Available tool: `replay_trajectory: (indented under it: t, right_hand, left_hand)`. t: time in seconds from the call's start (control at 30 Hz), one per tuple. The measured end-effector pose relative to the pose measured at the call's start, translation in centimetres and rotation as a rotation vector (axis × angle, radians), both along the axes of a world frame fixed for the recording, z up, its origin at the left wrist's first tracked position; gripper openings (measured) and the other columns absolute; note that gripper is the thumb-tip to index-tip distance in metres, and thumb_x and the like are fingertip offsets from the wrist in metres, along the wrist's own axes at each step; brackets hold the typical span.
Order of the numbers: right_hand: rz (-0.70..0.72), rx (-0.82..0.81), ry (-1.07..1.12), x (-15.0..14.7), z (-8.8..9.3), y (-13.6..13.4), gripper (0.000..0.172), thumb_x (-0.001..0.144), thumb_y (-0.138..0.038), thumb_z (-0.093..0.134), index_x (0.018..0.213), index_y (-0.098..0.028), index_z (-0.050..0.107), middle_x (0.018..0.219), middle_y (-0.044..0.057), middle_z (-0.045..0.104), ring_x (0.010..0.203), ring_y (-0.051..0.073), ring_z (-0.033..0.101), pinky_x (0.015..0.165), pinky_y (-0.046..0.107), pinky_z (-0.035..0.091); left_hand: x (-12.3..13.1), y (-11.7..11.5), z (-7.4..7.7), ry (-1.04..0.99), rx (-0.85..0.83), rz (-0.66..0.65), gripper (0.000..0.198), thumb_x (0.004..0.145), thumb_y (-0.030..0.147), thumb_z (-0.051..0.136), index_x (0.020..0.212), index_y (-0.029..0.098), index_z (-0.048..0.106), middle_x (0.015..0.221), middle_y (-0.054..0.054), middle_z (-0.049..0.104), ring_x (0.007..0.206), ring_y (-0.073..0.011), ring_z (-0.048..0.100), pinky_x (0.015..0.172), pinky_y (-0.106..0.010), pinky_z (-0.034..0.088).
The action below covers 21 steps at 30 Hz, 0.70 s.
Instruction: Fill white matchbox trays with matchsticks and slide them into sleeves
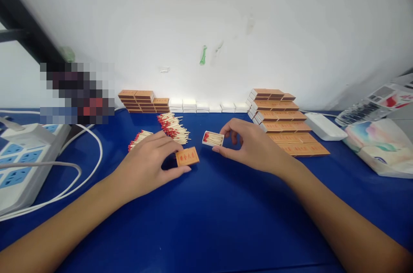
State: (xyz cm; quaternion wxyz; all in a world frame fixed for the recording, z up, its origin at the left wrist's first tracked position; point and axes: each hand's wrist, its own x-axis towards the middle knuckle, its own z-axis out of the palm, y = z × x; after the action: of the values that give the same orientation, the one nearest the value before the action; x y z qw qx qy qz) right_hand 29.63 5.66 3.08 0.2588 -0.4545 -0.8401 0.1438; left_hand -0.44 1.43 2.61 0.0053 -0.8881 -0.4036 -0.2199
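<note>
Between the thumb and fingers of my left hand (151,159) is an orange matchbox sleeve (188,157) with red lettering. My right hand (247,142) pinches the right end of a small white matchbox tray (213,139), in which red-tipped matches lie side by side. A short gap parts the sleeve from the tray. Behind my left hand lies a loose heap of red-headed matches (174,129). A smaller bunch of matches (139,139) is partly covered by that hand.
Orange matchboxes (137,96) are stacked against the wall at left. White trays (196,106) line the wall's foot. Stepped rows of matchboxes (277,116) stand at right, beside a white adapter (325,127) and a tissue pack (380,146). A power strip (35,178) with cables occupies the left.
</note>
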Motion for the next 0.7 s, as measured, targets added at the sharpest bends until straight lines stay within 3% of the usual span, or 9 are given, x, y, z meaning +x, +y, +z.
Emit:
replay_trajectory:
  t: [0.17,0.7]
  right_hand:
    - [0.038,0.045,0.023,-0.7,0.0,-0.9,0.033,0.089,-0.049,0.081,0.099,-0.022,0.064,0.088,0.001,0.064,0.070,0.016,0.057,0.063,0.031,0.044]
    - [0.092,0.065,0.072,-1.3,-0.3,-1.5,0.031,0.090,-0.044,0.082,0.101,-0.022,0.063,0.089,0.000,0.062,0.071,0.014,0.056,0.064,0.031,0.045]
  left_hand:
    - [-0.1,0.3,-0.1,-0.090,0.152,0.079,0.038,0.088,0.047,0.084,0.113,0.019,0.078,0.088,-0.003,0.071,0.081,-0.0203,0.069,0.071,-0.033,0.054]
    - [-0.3,0.4,0.0,-0.047,0.225,0.033,0.038,0.091,0.043,0.082,0.115,0.014,0.077,0.087,-0.005,0.076,0.083,-0.0217,0.071,0.070,-0.031,0.054]
